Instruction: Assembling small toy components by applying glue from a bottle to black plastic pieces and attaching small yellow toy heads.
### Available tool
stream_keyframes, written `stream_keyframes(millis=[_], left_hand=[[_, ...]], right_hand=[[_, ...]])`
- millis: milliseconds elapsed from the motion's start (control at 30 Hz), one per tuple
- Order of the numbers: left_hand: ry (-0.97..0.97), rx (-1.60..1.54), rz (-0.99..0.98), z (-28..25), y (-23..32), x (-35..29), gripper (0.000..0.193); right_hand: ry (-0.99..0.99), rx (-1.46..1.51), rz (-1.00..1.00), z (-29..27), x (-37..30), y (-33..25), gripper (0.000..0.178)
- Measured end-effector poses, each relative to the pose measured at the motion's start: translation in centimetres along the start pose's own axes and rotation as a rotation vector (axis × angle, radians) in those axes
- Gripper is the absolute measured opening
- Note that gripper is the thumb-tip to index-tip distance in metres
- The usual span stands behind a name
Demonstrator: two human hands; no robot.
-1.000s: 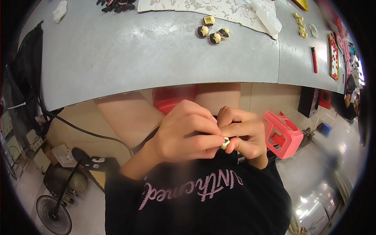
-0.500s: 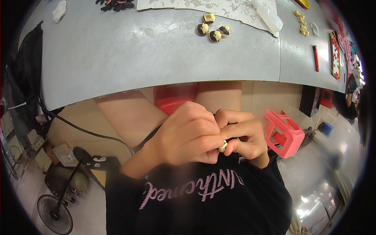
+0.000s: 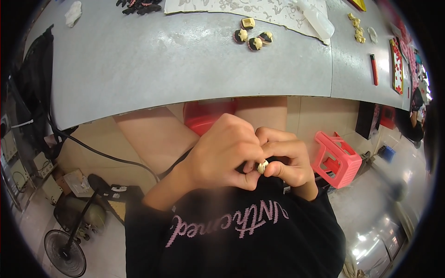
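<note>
Above my lap, just off the table's front edge, my left hand (image 3: pixel 225 153) and my right hand (image 3: pixel 289 160) meet. A small cream moulded piece (image 3: pixel 263 167) shows between their fingertips. My right thumb presses against one side of it, with the right fingers curled behind. The left fingers are bent into a pinch at its other side, and their tips partly cover it. On the table ahead sit several small black-and-cream pieces (image 3: pixel 255 44) with pinkish edges, close together.
The grey table (image 3: pixel 185 65) carries a patterned sheet (image 3: pixel 259 9), a translucent bottle (image 3: pixel 319 22), cream pieces (image 3: pixel 357 28), a red pen-like stick (image 3: pixel 374 69) and a white crumpled wad (image 3: pixel 73 14). A pink stool (image 3: pixel 340 162) stands right, a fan (image 3: pixel 65 252) lower left.
Both hands have shifted slightly up, and the cream piece with them. The left fingers have loosened from their tight bunch and moved, leaving a gap between finger and thumb.
</note>
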State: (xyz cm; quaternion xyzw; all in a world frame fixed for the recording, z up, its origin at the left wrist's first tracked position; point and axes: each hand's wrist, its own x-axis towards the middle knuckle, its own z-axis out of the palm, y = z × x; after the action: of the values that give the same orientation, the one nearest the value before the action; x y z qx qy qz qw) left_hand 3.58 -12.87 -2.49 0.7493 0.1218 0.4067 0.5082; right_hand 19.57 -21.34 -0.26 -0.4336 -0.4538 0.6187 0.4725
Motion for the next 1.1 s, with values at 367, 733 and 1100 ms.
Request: stream_keyframes(millis=[367, 733, 1100], left_hand=[[-0.034, -1.098, -0.606, 0.6, 0.0, -1.7, 0.026], [-0.059, -1.250, -0.911, 0.3, 1.1, -1.5, 0.044], [0.006, -1.307, -0.990, 1.5, 0.5, -2.7, 0.057]], right_hand=[[0.125, -0.690, -0.410, -1.2, 1.3, -1.3, 0.040], [0.081, -0.579, -0.363, 0.0, 1.6, -0.5, 0.030], [0.019, -0.574, -0.366, 0.4, 2.2, -0.3, 0.028]])
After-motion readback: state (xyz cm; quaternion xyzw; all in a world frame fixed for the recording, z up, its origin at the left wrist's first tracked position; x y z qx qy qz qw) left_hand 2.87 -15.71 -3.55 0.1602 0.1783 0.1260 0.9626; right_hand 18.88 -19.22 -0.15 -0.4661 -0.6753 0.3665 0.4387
